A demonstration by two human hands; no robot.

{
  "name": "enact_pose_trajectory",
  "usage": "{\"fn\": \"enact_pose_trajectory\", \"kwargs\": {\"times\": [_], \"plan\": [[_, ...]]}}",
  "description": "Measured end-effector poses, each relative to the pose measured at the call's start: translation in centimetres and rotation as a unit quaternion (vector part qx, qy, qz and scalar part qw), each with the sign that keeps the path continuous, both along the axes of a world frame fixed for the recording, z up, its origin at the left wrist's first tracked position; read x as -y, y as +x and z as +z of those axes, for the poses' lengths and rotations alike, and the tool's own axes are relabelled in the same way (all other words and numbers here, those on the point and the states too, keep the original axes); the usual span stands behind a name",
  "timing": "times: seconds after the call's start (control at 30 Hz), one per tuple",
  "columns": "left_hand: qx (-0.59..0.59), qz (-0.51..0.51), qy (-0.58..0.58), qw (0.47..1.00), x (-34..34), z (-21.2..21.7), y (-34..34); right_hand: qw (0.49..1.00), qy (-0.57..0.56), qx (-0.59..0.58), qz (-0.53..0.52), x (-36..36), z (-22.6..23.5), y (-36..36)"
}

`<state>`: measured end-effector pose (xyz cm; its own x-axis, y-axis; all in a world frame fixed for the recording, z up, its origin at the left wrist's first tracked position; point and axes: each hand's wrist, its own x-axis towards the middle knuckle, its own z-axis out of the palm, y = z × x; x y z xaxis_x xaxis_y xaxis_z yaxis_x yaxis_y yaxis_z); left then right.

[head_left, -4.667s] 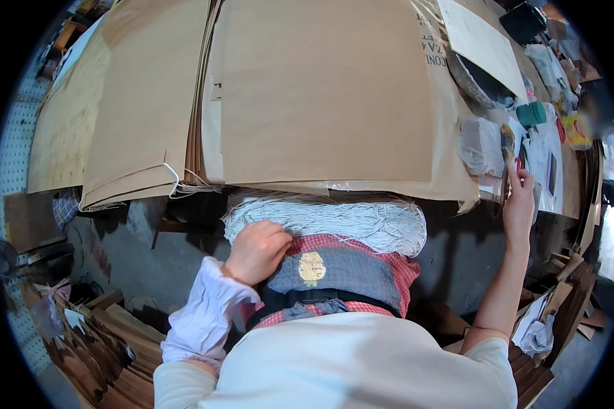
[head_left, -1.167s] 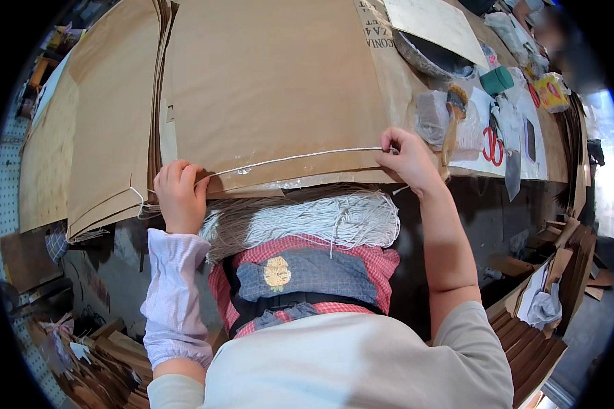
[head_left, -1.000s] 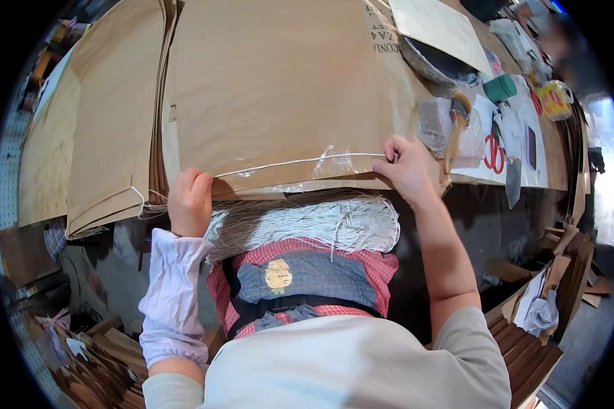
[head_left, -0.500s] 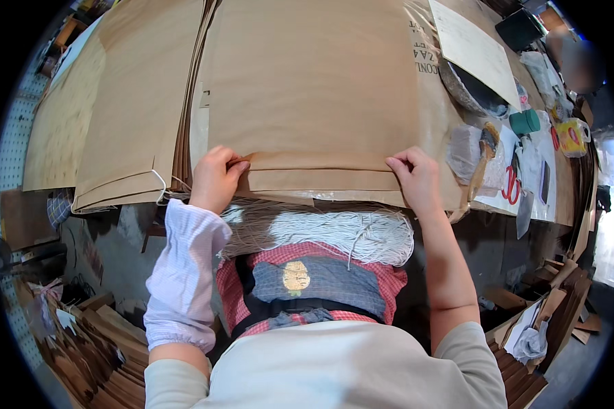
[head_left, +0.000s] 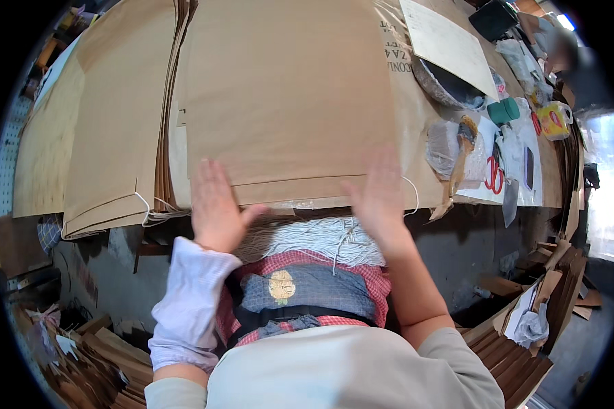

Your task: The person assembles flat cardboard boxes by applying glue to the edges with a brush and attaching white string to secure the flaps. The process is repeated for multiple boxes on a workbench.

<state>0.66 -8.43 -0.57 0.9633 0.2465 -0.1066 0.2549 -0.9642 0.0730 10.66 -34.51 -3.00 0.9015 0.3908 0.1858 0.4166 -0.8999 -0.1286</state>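
A large brown paper bag [head_left: 286, 95] lies flat on the work table before me, with a narrow folded strip [head_left: 300, 187] along its near edge. My left hand [head_left: 218, 208] rests flat on that edge at its left end, fingers stretched and thumb spread. At the right end, my right hand [head_left: 381, 201] is slightly blurred, its fingers also straight and the thumb apart. Neither holds anything. A loop of white cord [head_left: 416, 194] pokes out beside my right hand. On my lap, below the table edge, lies a bundle of white cords [head_left: 300, 240].
A stack of brown paper bags [head_left: 116, 129] with cord ends lies to the left. At the right are red-handled scissors [head_left: 494, 178], a brush [head_left: 466, 133], a green-lidded jar [head_left: 503, 111], a bowl [head_left: 450, 85] under a white board [head_left: 450, 44]. A person [head_left: 552, 44] is at far right.
Both hands have gone from pinching the folded edge to lying flat with fingers extended. The right hand moved inward, and the white cord loop now shows. The whole view shifted slightly.
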Motion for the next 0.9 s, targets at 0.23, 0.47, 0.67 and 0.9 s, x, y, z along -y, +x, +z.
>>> {"fn": "enact_pose_trajectory", "kwargs": {"times": [0.23,0.47,0.67,0.9], "plan": [[0.106,-0.01,-0.097,0.99,-2.5,-0.9,-0.8,0.99,0.113,0.025,-0.084,2.0,1.3,1.5],[0.303,0.182,-0.265,0.897,-4.8,0.1,-2.8,0.616,0.701,-0.353,-0.071,5.8,7.9,1.9],[0.218,0.14,-0.354,0.899,-4.5,3.6,-4.7,0.842,0.452,-0.292,-0.034,5.7,2.0,1.8],[0.435,0.294,-0.173,0.833,-17.1,6.2,-11.7,0.806,0.5,-0.286,0.135,-11.5,2.6,-1.2]]}}
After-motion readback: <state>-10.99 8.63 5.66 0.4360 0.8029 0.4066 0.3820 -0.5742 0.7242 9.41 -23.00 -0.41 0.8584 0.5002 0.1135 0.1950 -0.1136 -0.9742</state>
